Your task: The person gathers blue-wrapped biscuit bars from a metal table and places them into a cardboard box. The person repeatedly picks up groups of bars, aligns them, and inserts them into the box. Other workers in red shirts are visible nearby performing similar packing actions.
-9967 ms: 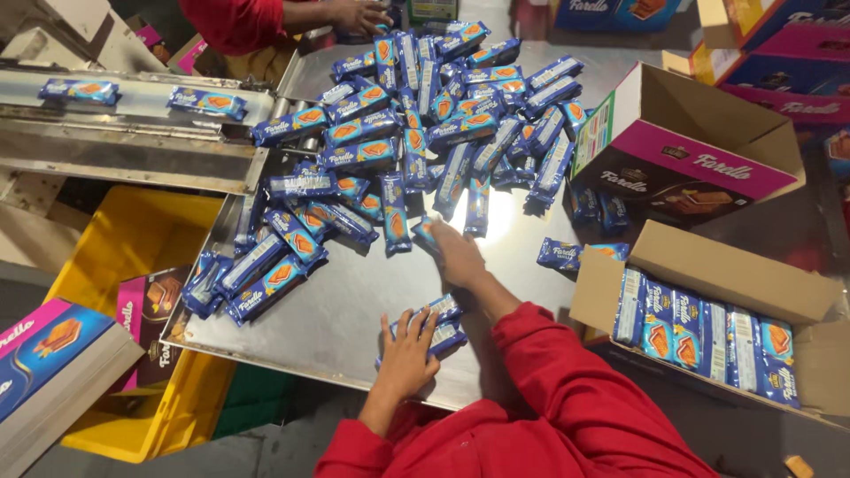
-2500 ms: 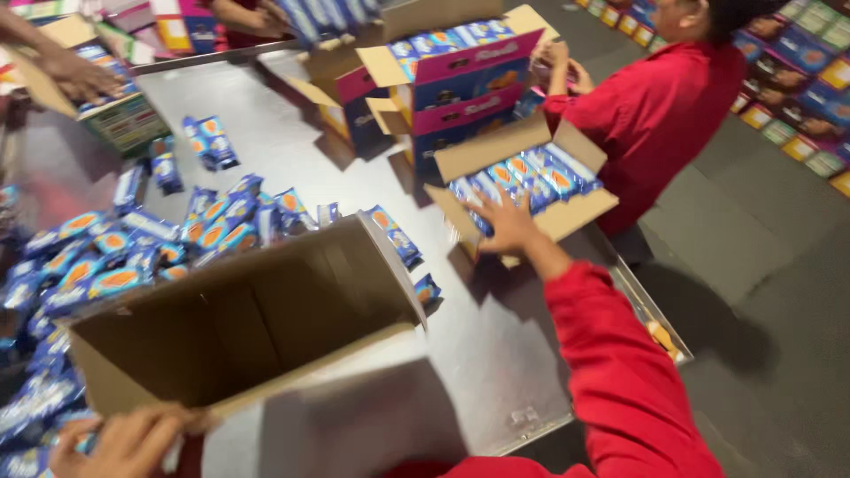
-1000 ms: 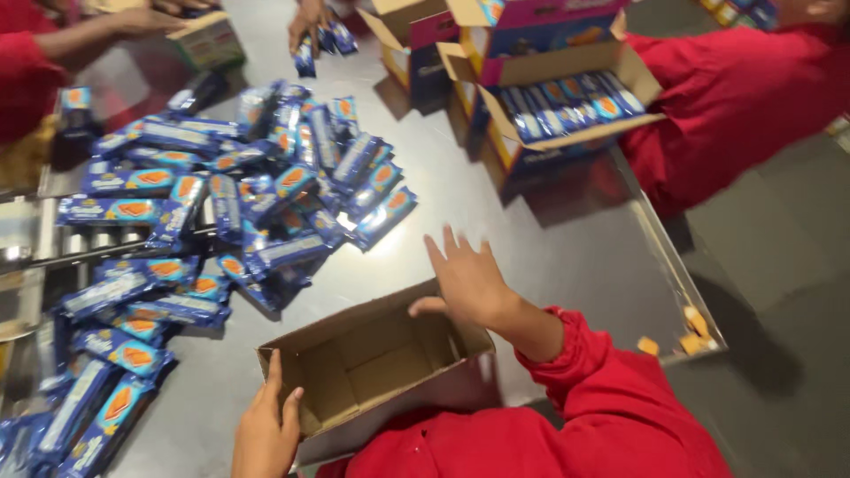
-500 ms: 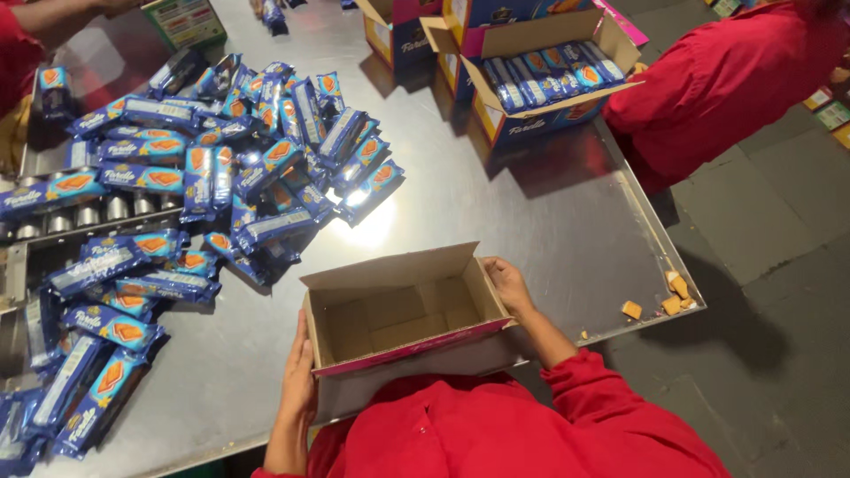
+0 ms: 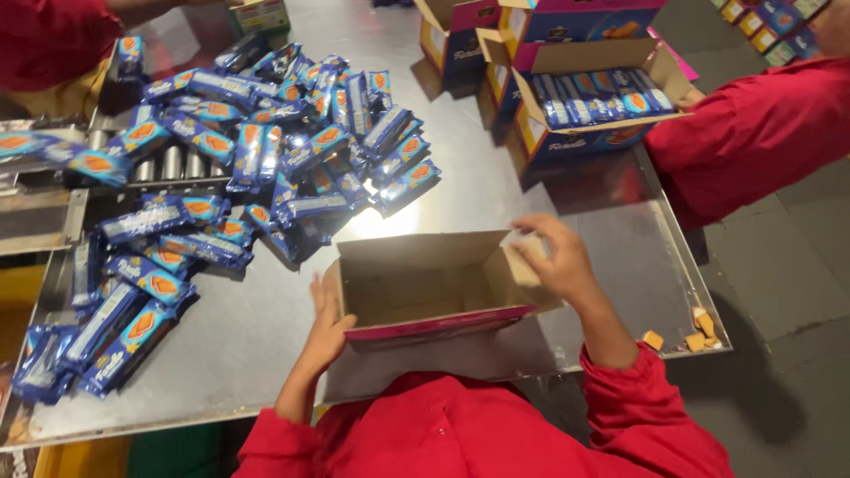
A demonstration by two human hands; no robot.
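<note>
Left hand (image 5: 326,320): palm and fingers hidden behind the open cardboard box (image 5: 434,285), only back and thumb show. Right hand (image 5: 553,258) motion-blurred, fingers merge with box's end flap; grip unclear. Box front wall hidden by red sleeves (image 5: 460,434). Co-worker at right (image 5: 753,133) cut off by frame edge, hands hidden behind the filled carton (image 5: 595,96). Blue packets (image 5: 257,150) at left edge cropped. Crumbs (image 5: 695,329) at table corner too small to identify

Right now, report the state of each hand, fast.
Left hand: open, palm flat against the left end of the empty brown cardboard carton.
Right hand: fingers closed on the carton's right end flap.
</note>
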